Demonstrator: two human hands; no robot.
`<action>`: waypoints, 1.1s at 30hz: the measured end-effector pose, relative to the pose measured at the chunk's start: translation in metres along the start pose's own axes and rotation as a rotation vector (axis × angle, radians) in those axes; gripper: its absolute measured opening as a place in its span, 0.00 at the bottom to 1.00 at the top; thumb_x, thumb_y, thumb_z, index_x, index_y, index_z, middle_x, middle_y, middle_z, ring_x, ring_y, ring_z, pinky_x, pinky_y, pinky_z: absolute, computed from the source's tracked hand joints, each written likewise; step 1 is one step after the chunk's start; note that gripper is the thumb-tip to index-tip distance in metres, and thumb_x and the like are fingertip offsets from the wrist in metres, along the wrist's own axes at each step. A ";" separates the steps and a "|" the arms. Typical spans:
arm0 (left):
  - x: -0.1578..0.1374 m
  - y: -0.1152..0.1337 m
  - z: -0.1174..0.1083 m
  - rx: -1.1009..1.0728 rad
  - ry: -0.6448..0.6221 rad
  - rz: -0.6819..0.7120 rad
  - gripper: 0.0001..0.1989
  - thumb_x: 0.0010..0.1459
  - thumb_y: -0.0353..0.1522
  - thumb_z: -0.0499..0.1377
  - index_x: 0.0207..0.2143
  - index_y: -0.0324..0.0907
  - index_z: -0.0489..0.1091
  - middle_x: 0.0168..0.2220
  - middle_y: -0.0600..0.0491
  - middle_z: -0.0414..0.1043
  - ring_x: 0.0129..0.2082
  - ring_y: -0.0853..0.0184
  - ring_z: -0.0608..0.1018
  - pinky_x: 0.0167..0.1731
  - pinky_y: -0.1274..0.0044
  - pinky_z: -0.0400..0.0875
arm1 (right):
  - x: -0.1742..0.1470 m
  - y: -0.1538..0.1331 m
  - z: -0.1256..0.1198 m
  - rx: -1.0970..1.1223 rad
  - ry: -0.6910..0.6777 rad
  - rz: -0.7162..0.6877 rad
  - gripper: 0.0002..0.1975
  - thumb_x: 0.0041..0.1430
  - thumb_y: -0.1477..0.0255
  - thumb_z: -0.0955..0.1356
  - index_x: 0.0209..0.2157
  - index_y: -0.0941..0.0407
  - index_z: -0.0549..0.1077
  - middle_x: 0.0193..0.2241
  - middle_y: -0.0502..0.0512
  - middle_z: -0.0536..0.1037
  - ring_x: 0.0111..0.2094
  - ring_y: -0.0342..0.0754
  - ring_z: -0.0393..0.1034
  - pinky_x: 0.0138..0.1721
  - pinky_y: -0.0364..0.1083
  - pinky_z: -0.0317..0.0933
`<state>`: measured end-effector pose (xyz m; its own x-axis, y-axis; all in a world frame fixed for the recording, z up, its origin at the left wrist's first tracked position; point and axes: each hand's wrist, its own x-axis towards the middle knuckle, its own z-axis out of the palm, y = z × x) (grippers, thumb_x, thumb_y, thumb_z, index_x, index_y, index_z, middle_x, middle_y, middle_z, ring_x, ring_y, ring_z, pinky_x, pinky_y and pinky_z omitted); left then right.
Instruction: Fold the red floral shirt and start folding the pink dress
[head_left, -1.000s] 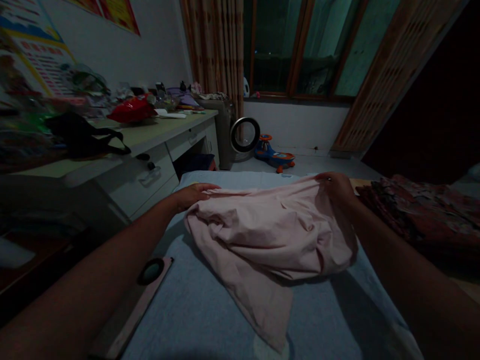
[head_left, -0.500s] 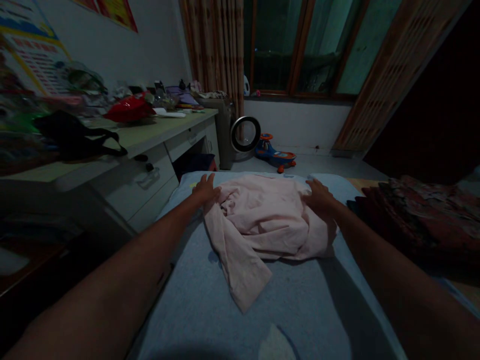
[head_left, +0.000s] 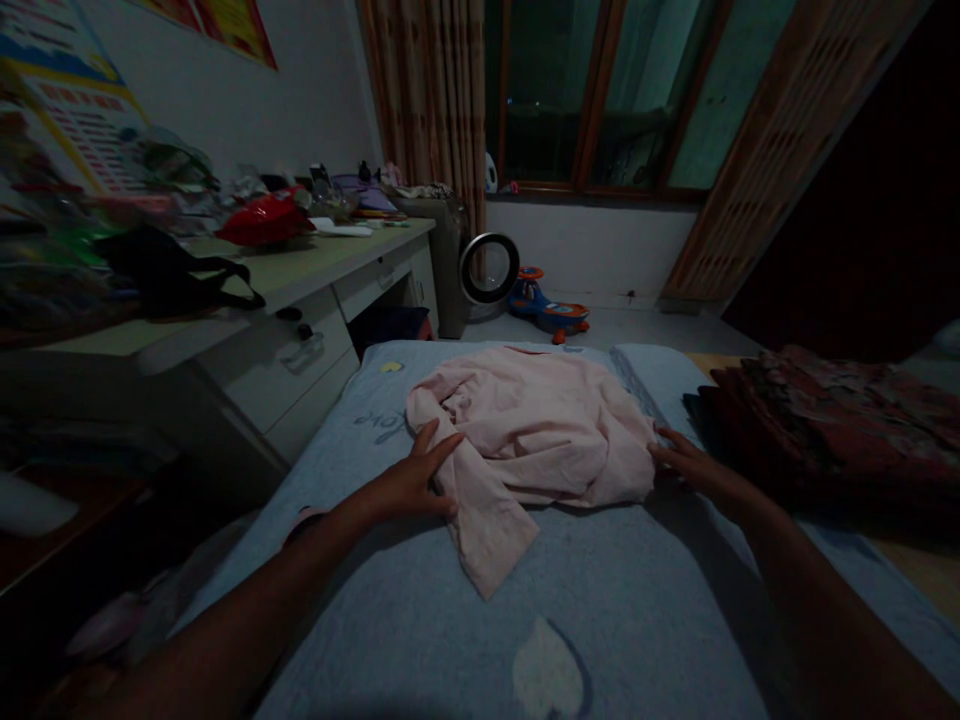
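Note:
A pale pink long-sleeved garment [head_left: 540, 420] lies bunched on the light blue bed cover [head_left: 615, 610], one sleeve [head_left: 491, 530] angled toward me. At the upper part of that sleeve is my left hand [head_left: 409, 485], its fingers and thumb spread and touching the cloth. My right hand [head_left: 694, 468] is at the garment's right edge, fingers stretched out with the tips against the fabric. Neither hand visibly grips the cloth; the undersides of the fingers are partly hidden.
To the right sits a stack of folded dark red patterned cloth [head_left: 847, 430]. A cluttered desk [head_left: 345, 262] with drawers runs along the left. Beyond the bed are a washing machine with its round door [head_left: 490, 268] ajar and a blue-orange ride-on toy [head_left: 551, 308].
Both hands have come back toward me from the garment's far corners, the left to the sleeve and the right to the side edge. The garment's right side now lies drawn in slightly.

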<state>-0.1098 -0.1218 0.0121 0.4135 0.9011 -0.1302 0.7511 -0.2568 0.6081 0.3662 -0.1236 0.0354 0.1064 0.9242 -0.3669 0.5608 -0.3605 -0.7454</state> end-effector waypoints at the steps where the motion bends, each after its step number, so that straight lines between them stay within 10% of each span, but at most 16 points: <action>1: 0.001 0.003 0.005 0.002 0.016 0.035 0.50 0.42 0.42 0.70 0.67 0.48 0.56 0.73 0.44 0.32 0.68 0.44 0.56 0.61 0.65 0.62 | -0.004 -0.002 0.007 0.050 -0.038 -0.015 0.50 0.56 0.43 0.63 0.71 0.50 0.43 0.62 0.68 0.66 0.54 0.64 0.71 0.48 0.60 0.70; 4: 0.010 0.010 0.016 0.012 0.072 0.134 0.28 0.46 0.34 0.66 0.53 0.46 0.70 0.68 0.46 0.48 0.64 0.50 0.64 0.58 0.67 0.64 | -0.009 -0.005 0.027 0.106 -0.020 -0.164 0.56 0.51 0.49 0.70 0.71 0.50 0.37 0.67 0.66 0.57 0.57 0.63 0.68 0.46 0.56 0.71; 8: 0.020 0.014 0.007 -0.009 0.160 0.243 0.07 0.50 0.32 0.60 0.35 0.42 0.72 0.52 0.45 0.67 0.54 0.57 0.72 0.54 0.70 0.67 | -0.003 -0.007 0.038 0.122 0.044 -0.330 0.44 0.48 0.59 0.72 0.66 0.53 0.58 0.60 0.63 0.68 0.54 0.59 0.69 0.45 0.52 0.70; 13: 0.018 0.000 -0.046 0.076 0.363 0.208 0.07 0.50 0.31 0.55 0.34 0.43 0.69 0.43 0.50 0.72 0.46 0.61 0.74 0.50 0.69 0.69 | 0.004 -0.015 0.018 0.348 0.132 -0.311 0.27 0.41 0.67 0.72 0.47 0.58 0.74 0.37 0.55 0.79 0.31 0.49 0.72 0.29 0.45 0.65; 18: 0.016 -0.032 -0.089 0.383 0.559 0.018 0.15 0.48 0.25 0.54 0.40 0.40 0.71 0.53 0.44 0.68 0.57 0.57 0.69 0.55 0.67 0.66 | 0.006 -0.014 0.010 0.614 0.307 -0.390 0.25 0.38 0.69 0.72 0.43 0.54 0.74 0.38 0.55 0.79 0.34 0.48 0.73 0.32 0.44 0.66; 22: 0.011 -0.032 -0.067 0.542 0.313 -0.193 0.30 0.47 0.24 0.57 0.56 0.43 0.68 0.68 0.41 0.53 0.65 0.45 0.62 0.58 0.55 0.62 | 0.003 0.007 0.020 0.330 0.373 -0.362 0.32 0.37 0.73 0.72 0.50 0.54 0.71 0.49 0.60 0.76 0.47 0.53 0.73 0.42 0.46 0.67; 26: 0.003 -0.002 -0.020 0.683 0.447 -0.138 0.31 0.53 0.26 0.57 0.60 0.46 0.65 0.71 0.44 0.45 0.69 0.38 0.49 0.61 0.47 0.50 | -0.005 0.022 0.034 0.168 0.280 -0.171 0.43 0.41 0.72 0.72 0.62 0.58 0.61 0.43 0.62 0.78 0.37 0.52 0.75 0.34 0.47 0.68; 33: 0.022 0.020 0.024 0.533 0.246 0.012 0.32 0.51 0.27 0.59 0.60 0.42 0.63 0.62 0.42 0.64 0.57 0.52 0.69 0.56 0.62 0.64 | -0.022 0.004 0.052 0.372 0.131 -0.157 0.43 0.44 0.77 0.68 0.65 0.55 0.57 0.18 0.43 0.72 0.16 0.42 0.64 0.16 0.39 0.55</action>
<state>-0.0737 -0.1155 0.0027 0.3399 0.9352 0.0991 0.9286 -0.3504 0.1219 0.3231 -0.1524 0.0114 0.1603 0.9711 -0.1768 0.2465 -0.2128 -0.9455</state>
